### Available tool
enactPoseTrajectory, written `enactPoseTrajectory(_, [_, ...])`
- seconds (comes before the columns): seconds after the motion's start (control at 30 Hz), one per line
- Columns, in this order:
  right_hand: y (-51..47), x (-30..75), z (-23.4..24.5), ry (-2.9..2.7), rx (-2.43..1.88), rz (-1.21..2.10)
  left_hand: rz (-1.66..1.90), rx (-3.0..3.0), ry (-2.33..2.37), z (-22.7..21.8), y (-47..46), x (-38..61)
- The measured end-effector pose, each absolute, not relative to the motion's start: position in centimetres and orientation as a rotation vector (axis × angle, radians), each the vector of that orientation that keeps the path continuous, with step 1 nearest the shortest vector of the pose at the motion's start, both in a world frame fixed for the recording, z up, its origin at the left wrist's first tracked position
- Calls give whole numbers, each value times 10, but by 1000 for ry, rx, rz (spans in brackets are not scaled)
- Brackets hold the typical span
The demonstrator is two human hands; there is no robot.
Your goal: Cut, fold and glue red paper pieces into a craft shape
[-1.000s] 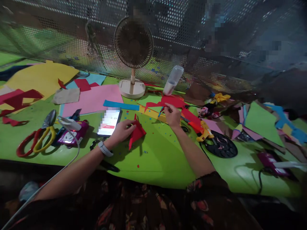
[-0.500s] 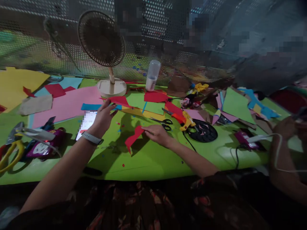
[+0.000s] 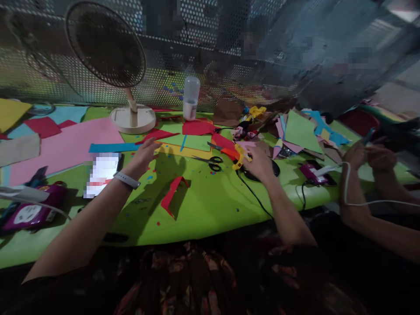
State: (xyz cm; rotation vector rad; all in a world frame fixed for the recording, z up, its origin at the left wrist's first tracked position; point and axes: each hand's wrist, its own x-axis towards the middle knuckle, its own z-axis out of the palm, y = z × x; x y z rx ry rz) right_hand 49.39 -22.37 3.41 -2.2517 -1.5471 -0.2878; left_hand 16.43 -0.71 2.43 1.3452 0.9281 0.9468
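Observation:
My left hand (image 3: pixel 143 154) hovers over the green table (image 3: pixel 210 205) with fingers stretched out, holding nothing; its fingertips are close to a red paper strip (image 3: pixel 158 135) and a blue strip (image 3: pixel 110 148). My right hand (image 3: pixel 260 161) reaches right, and its fingers curl on the handle of a yellow and orange glue gun (image 3: pixel 239 155), over a black round disc (image 3: pixel 277 168). A folded red paper piece (image 3: pixel 172 194) lies loose on the table between my arms. Black scissors (image 3: pixel 213 162) lie just beyond it.
A phone (image 3: pixel 101 173) lies beside my left wrist. A desk fan (image 3: pixel 131 118) and a white bottle (image 3: pixel 190 98) stand at the back. Coloured paper sheets cover both sides. A purple device (image 3: pixel 29 210) is at left. A co-worker's hands (image 3: pixel 370 155) work at right.
My right hand let go of the folded red paper and moved right to the glue gun. My left hand lowered slightly. The view swung right, showing more of the co-worker.

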Motion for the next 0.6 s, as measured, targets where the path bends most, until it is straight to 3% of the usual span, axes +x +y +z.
enactPoseTrajectory(0.17, [-239, 536, 20, -1524, -2473, -154, 522, 2076, 944, 29, -69, 118])
enactPoseTrajectory(0.3, [-226, 512, 21, -1489, -2284, -419, 258, 2475, 743, 24, -105, 98])
enactPoseTrajectory(0.47, [-192, 447, 30, -1728, -1997, -243, 273, 2698, 773, 27, -117, 98])
enactPoseTrajectory(0.6, [-187, 433, 32, -1855, -2013, -106, 345, 2740, 801, 25, -111, 93])
